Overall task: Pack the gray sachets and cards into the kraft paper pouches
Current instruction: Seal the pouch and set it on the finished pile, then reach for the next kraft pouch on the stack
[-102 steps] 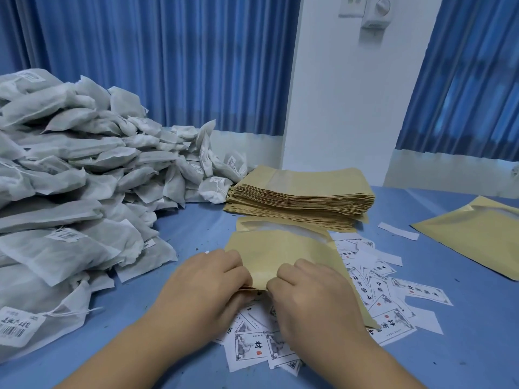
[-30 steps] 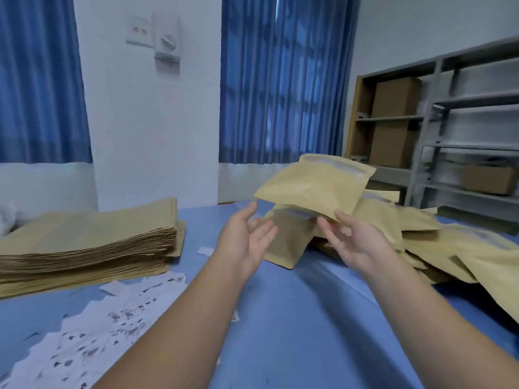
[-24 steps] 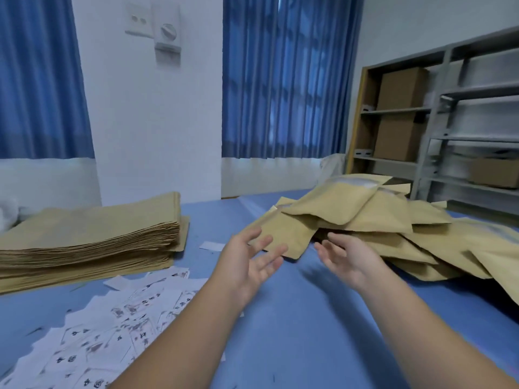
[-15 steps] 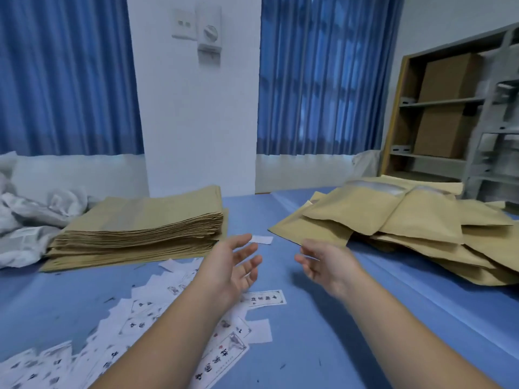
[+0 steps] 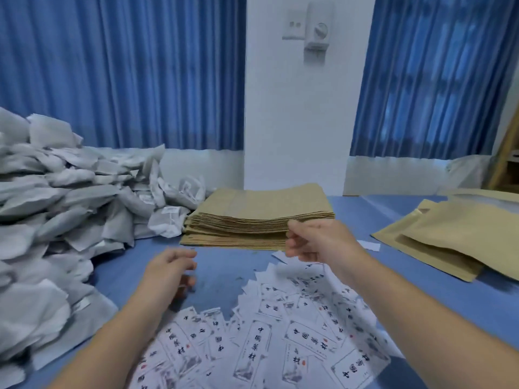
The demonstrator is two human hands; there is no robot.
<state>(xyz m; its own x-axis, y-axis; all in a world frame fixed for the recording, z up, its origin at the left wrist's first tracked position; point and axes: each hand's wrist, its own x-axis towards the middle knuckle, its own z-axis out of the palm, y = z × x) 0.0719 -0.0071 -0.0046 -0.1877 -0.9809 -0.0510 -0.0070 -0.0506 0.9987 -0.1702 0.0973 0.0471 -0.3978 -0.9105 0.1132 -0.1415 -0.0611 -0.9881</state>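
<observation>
Left hand (image 5: 168,272) low over the blue table (image 5: 224,265), fingers loosely bent, gripping nothing, a little smeared by motion. Right hand (image 5: 317,242) raised at the near right corner of the stack of flat paper pouches (image 5: 252,214), thumb and fingers parted, nothing between them; hard to tell whether the fingertips touch the stack's edge. Big heap of gray sachets (image 5: 56,220) along the left side, reaching up to the stack. Printed cards (image 5: 280,338) spread loose on the table close in front, partly under both forearms. Filled pouches (image 5: 449,237) lying overlapped at the right, well apart from the stack. Behind: blue curtains (image 5: 126,66) and a white pillar (image 5: 295,122) with a dial switch (image 5: 318,29).
</observation>
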